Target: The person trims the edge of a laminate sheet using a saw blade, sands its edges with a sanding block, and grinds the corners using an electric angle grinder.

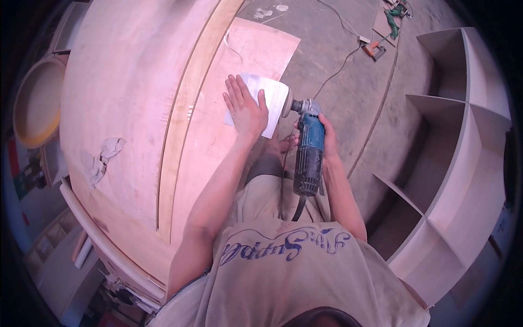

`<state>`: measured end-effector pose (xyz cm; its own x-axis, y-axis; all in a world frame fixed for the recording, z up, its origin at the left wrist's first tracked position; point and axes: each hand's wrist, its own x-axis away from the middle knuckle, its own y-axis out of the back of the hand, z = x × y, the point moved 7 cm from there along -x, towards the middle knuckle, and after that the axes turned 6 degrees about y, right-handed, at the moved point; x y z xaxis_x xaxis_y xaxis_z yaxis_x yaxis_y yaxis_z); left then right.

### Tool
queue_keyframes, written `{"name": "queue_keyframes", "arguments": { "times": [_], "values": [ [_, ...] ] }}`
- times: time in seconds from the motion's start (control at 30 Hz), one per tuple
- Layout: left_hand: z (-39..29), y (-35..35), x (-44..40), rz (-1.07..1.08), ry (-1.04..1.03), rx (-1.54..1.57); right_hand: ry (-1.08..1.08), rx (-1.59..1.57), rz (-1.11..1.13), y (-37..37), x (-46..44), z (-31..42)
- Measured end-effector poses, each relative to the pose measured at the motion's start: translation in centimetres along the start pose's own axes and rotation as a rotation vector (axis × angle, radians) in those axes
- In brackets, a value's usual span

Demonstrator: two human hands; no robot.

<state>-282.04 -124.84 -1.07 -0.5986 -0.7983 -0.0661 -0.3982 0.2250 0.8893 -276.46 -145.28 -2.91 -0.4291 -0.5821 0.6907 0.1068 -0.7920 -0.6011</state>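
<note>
My left hand [248,111] lies flat on a white rectangular piece [276,98], fingers stretched out and thumb apart. Under that piece is a pinkish plywood sheet [256,46]. My right hand [326,139] is wrapped round the body of a blue and black angle grinder [310,147], held upright in front of my legs. Its round disc [287,102] faces left, at the right edge of the white piece; whether they touch I cannot tell. A dark cord [299,210] runs from the grinder's lower end.
A large pale wooden panel [125,82] with a raised strip [182,109] stands on the left, a crumpled scrap [109,155] on it. Open wooden shelving [457,163] curves along the right. On the concrete floor [327,49] are an orange tool [374,50] and cables.
</note>
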Motion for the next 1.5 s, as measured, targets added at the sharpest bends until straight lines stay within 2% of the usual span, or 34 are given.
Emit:
{"name": "queue_keyframes", "arguments": {
  "times": [0.33,0.63,1.5],
  "values": [
    [-0.2,0.2,-0.3,0.023,-0.055,0.013,0.008,0.006,-0.033,0.1,-0.3,0.4],
    [-0.3,0.2,-1.3,0.046,-0.22,0.033,0.0,0.077,0.009,1.7,-0.9,1.3],
    [-0.9,0.0,-4.6,0.286,-0.611,0.079,-0.035,0.328,0.016,1.9,-0.7,3.8]
  ]
}}
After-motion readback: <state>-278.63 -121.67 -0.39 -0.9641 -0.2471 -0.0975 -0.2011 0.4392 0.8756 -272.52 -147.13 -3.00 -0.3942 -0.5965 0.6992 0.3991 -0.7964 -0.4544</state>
